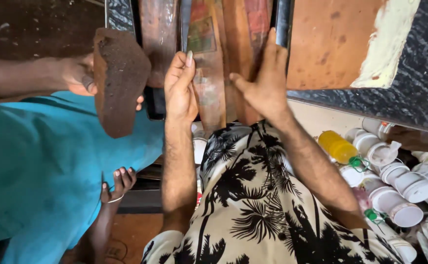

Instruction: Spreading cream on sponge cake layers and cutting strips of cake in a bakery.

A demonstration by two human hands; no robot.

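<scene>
So both of the person's hands are up on the wooden boards (214, 58) at the far middle, left hand (180, 88) just left of the right hand (265, 80), both flat against them. Left of that, a co-worker's hand (79, 76) grips a slab (120, 80), held beside the boards. Another co-worker hand (120, 183) sits lower down on the left, nearer. Off to the right, a bunch of tubs (395, 181) lies in a heap with a bottle (337, 145) at its left edge, below a panel (331, 44).
</scene>
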